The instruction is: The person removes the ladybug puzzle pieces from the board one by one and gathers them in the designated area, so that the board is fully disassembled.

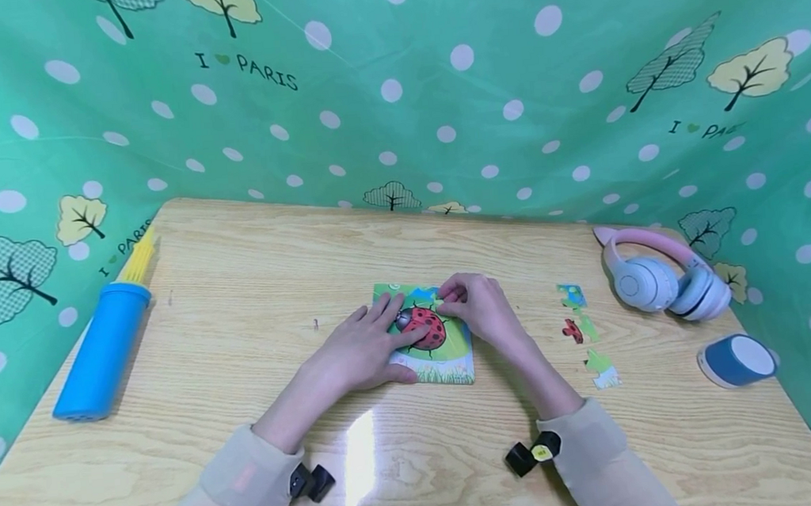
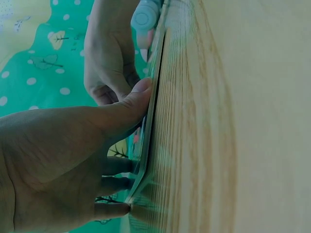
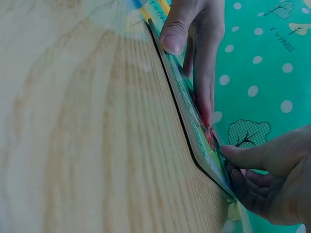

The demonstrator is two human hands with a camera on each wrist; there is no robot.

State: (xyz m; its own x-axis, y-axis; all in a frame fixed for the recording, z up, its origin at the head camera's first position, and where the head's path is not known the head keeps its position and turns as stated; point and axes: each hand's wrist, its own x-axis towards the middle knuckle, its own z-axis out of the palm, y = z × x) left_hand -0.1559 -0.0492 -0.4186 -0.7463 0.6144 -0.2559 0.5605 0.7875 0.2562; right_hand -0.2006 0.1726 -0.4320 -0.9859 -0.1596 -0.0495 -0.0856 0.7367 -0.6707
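A ladybug jigsaw puzzle board (image 1: 436,374) lies on the wooden table in the head view, its picture partly covered by both hands. My left hand (image 1: 363,348) rests on its left side with fingers spread across the ladybug (image 1: 432,333). In the left wrist view, that thumb lies along the board's near edge. At the upper right of the board, my right hand (image 1: 484,306) pinches a small puzzle piece (image 3: 216,141) between thumb and curled fingers, right at the board's surface. The fingers hide most of this piece.
Loose puzzle pieces lie right of the board: a blue-green one (image 1: 572,295), a red one (image 1: 572,331), a green one (image 1: 587,324) and a green-white one (image 1: 604,370). Farther right are headphones (image 1: 644,282) and a blue cylinder (image 1: 736,360). A blue pump (image 1: 102,352) lies left.
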